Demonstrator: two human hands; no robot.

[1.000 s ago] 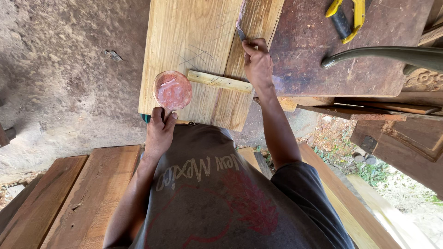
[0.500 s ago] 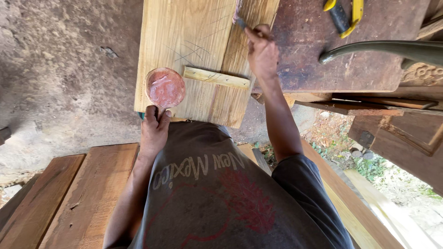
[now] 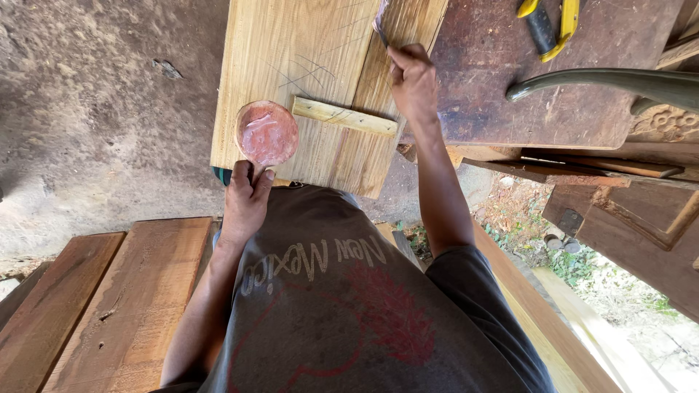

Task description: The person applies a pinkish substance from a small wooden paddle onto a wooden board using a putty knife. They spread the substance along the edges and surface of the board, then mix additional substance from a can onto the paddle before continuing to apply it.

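R hand point(image 3: 413, 81): fingers curled tight round a thin tool point(image 3: 381, 16) w/ a pale flat tip, prob. a brush or scraper, can't tell which. The tip pokes up past the knuckles to the top edge of the frame, over the pale yellowish wooden panel point(image 3: 291, 65). Hand sits on the panel's right side, near where it meets the dark reddish-brown worn board point(image 3: 495, 87).

L hand point(image 3: 246, 200): fingers bunched narrow, pinching the near rim of a round shallow dish w/ pinkish-red paste point(image 3: 267, 132). Thumb and forefinger on the rim, rest folded under. Dish lies on the panel's near left part, at its lower edge, just beside a short light wood strip point(image 3: 345, 116) lying slantwise across the panel. Faint pencil lines cross the panel above the dish.

Further out: both forearms reach up from a grey T-shirt w/ red print point(image 3: 349, 306) filling the lower middle. Left of it, brown flat planks point(image 3: 109, 306) side by side. Bare concrete floor point(image 3: 95, 109) under the left side of the view. On the dark board, top right, a yellow-and-black handled tool point(image 3: 547, 25); below it a curved dark greenish metal bar point(image 3: 604, 80) runs off to the right. Lower right, stacked dark timber pieces point(image 3: 626, 211), then ground w/ rubble and weeds point(image 3: 531, 225).
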